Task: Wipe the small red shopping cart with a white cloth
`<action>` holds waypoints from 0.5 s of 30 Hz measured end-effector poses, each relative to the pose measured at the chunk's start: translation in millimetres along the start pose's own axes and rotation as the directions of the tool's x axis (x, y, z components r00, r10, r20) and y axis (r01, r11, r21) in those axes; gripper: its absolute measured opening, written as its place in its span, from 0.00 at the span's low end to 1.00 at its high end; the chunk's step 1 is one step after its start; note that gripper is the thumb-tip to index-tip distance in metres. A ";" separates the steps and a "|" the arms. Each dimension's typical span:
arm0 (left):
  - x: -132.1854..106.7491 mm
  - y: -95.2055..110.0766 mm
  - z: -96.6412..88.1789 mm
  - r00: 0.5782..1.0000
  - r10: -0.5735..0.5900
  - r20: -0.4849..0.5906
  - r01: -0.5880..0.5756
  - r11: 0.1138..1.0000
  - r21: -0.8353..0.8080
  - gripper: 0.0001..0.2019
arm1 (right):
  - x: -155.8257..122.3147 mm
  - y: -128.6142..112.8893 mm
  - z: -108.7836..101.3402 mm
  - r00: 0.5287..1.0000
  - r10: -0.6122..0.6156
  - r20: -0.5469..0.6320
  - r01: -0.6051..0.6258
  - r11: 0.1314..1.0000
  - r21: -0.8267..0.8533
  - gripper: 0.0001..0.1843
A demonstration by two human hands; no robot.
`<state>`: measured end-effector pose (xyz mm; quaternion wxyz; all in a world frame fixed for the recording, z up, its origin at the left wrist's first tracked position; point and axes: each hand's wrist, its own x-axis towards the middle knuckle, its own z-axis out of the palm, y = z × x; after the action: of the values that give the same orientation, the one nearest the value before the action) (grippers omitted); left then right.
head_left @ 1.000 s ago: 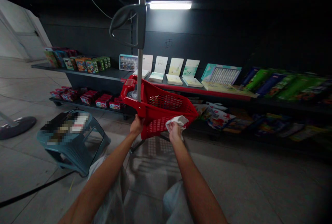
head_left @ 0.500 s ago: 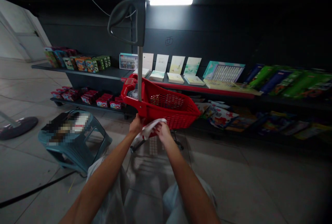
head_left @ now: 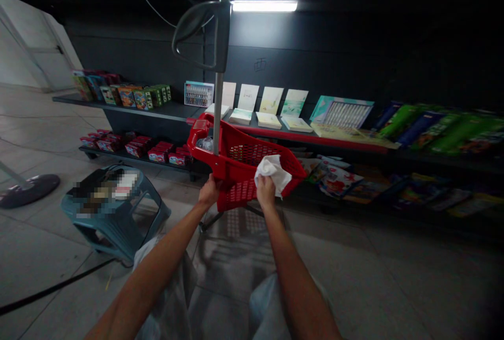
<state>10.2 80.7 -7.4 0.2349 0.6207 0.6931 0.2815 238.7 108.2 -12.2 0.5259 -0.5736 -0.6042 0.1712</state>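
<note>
My left hand [head_left: 208, 191] grips the near edge of a red plastic shopping basket [head_left: 240, 188], which is tilted on its wheeled frame. My right hand [head_left: 265, 191] is shut on a crumpled white cloth [head_left: 272, 172] and presses it against the basket's right side. A thin metal pole [head_left: 218, 104] rises from the basket and carries a black plastic handle [head_left: 200, 30] above. A clear plastic bag [head_left: 205, 144] lies inside the far end of the basket, partly hidden by the pole.
Behind the basket, dark low shelves [head_left: 137, 109] hold boxed toys, cards and books. A teal plastic stool [head_left: 114, 214] with a blurred item on top stands to the left. A round fan base [head_left: 27, 191] and a black cable [head_left: 51, 290] lie on the tiled floor.
My right hand has moved right and up with the cloth, from the basket's front to its right side. My left hand stays on the basket.
</note>
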 end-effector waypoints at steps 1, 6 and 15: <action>-0.8 -0.1 0.6 1.000 0.003 0.002 -0.003 1.000 0.002 0.19 | -4.1 -4.1 6.8 0.998 -0.045 0.032 0.046 0.998 -0.037 0.22; -4.0 -0.6 2.4 1.000 0.003 0.014 -0.003 1.000 0.022 0.18 | -13.4 -22.0 21.8 0.957 -0.259 0.134 0.274 0.956 -0.108 0.28; 2.4 -4.6 -5.6 1.000 -0.015 -0.014 0.018 0.984 0.177 0.21 | 12.9 0.8 -5.7 0.964 -0.177 0.199 0.236 0.913 -0.332 0.24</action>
<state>2.9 82.2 -6.4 0.1767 0.6315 0.7220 0.2209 246.5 117.5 -5.0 0.3779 -0.5750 -0.7239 0.0504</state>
